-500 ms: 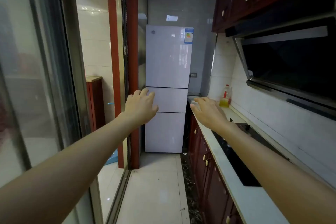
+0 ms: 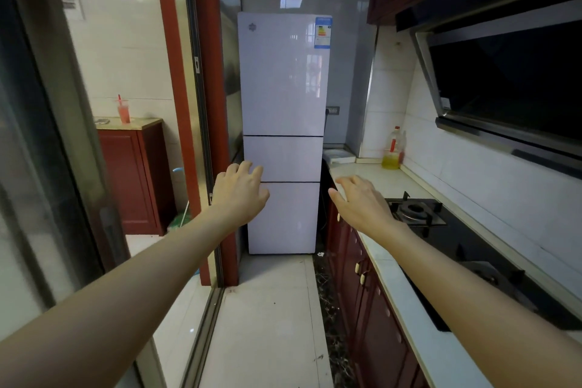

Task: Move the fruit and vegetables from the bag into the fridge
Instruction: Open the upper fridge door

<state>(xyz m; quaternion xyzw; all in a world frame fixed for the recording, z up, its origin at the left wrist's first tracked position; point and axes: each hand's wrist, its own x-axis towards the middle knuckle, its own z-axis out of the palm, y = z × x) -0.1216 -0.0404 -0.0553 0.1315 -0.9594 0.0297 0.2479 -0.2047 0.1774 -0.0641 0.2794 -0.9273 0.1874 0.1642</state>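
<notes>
The fingers [image 2: 248, 168] of the left hand [image 2: 241, 195] are spread and gently curved, holding nothing, and those of the right hand [image 2: 362, 201] are the same, loose and wide with no grip on anything. Both arms stretch out toward twelve o'clock, where the fridge [image 2: 283, 79] stands at the far end of the narrow kitchen with all three of its doors closed; I take it the person is walking up to open it, hands raised ahead in readiness. Neither hand touches it yet. No bag, fruit or vegetables can be seen from here, so nothing looks to have gone in. At about two o'clock the bench [image 2: 374, 176] runs along the wall, carrying a bottle of oil [image 2: 392, 149] and a gas hob [image 2: 415, 211]. Compared with half a second ago, the fridge looms larger and the hob's burner has come into sight, so the person has stepped closer, while the hands keep much the same open pose.
</notes>
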